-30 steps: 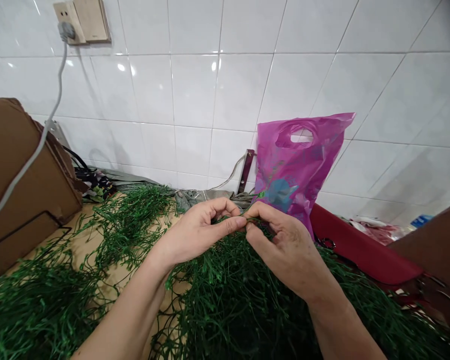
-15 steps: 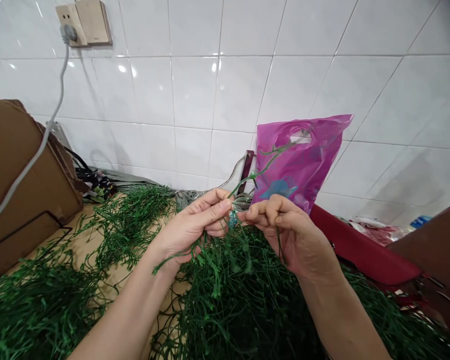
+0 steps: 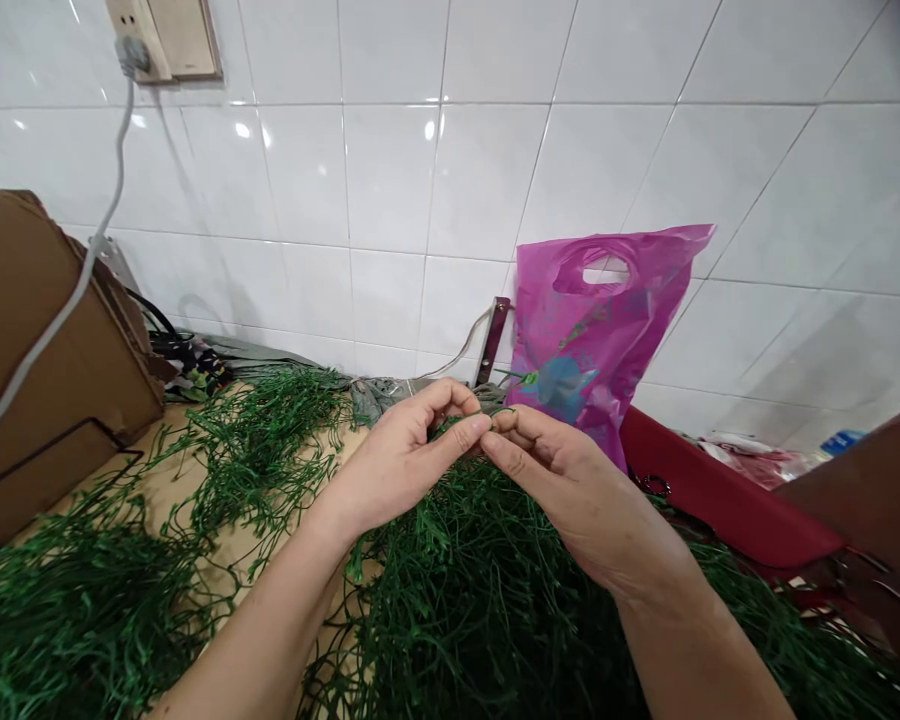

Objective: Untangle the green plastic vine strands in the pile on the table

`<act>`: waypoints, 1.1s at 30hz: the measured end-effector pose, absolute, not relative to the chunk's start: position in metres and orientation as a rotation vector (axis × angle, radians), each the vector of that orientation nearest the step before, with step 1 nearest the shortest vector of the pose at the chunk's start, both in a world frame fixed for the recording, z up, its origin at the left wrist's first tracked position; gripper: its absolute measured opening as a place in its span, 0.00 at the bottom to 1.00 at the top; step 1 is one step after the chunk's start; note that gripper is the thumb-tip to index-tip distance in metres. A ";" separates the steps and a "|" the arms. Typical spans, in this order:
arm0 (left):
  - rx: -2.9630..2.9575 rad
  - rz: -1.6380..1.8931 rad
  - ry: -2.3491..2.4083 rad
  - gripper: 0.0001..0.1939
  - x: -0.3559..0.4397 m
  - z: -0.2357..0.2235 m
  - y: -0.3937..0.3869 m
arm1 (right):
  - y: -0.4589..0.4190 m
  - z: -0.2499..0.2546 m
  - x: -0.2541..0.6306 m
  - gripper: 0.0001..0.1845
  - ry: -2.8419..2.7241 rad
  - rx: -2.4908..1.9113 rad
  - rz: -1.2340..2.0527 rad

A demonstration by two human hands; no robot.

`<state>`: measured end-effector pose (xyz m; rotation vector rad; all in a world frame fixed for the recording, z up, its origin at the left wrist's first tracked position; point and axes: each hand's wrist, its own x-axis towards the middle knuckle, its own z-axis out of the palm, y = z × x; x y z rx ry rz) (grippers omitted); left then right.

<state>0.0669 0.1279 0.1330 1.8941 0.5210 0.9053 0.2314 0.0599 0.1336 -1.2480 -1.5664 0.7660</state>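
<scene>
My left hand (image 3: 412, 455) and my right hand (image 3: 562, 465) meet fingertip to fingertip above a large heap of thin green plastic-looking stems (image 3: 480, 600). Between them they pinch one slender green stem (image 3: 501, 411), of which only a short stretch shows at the fingertips. Thumbs and forefingers of both hands are closed on it. A green tip (image 3: 526, 378) sticks up just beyond the right fingers, in front of the purple bag. My fingers cover most of the held piece.
Behind the hands a purple plastic bag (image 3: 607, 330) leans against the white tiled wall (image 3: 390, 180). More green stems (image 3: 262, 450) lie on the left. A cardboard box (image 3: 45, 350) stands at far left under a grey cable (image 3: 82, 280). A red bag (image 3: 727, 500) lies on the right.
My right hand has turned, its thumb now against the left fingertips. The long stem reaching up across the purple bag has dropped lower. A small light-blue piece at the left fingers is out of sight.
</scene>
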 end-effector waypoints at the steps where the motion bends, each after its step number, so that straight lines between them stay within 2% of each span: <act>1: 1.880 0.887 0.508 0.09 0.067 0.132 0.128 | 0.061 0.132 0.229 0.12 -1.566 -1.249 0.755; 6: 1.954 0.927 0.668 0.14 0.070 0.126 0.131 | 0.062 0.129 0.223 0.14 -1.610 -1.401 0.505; 9: 2.056 1.030 0.748 0.11 0.072 0.125 0.133 | 0.063 0.127 0.221 0.14 -1.621 -1.440 0.418; 11: 2.060 1.088 0.750 0.13 0.074 0.125 0.134 | 0.063 0.127 0.218 0.15 -1.640 -1.457 0.411; 15: 1.669 1.054 0.581 0.17 0.077 0.124 0.135 | 0.061 0.127 0.211 0.16 -1.672 -1.322 0.408; 18: 1.328 0.935 0.442 0.18 0.081 0.123 0.134 | 0.061 0.125 0.213 0.16 -1.729 -1.166 0.456; 24: 1.074 0.798 0.289 0.20 0.085 0.128 0.121 | 0.060 0.120 0.234 0.21 -1.688 -0.984 0.661; 33: 0.910 0.830 0.066 0.18 0.101 0.128 0.095 | 0.062 0.111 0.259 0.24 -1.589 -0.741 1.022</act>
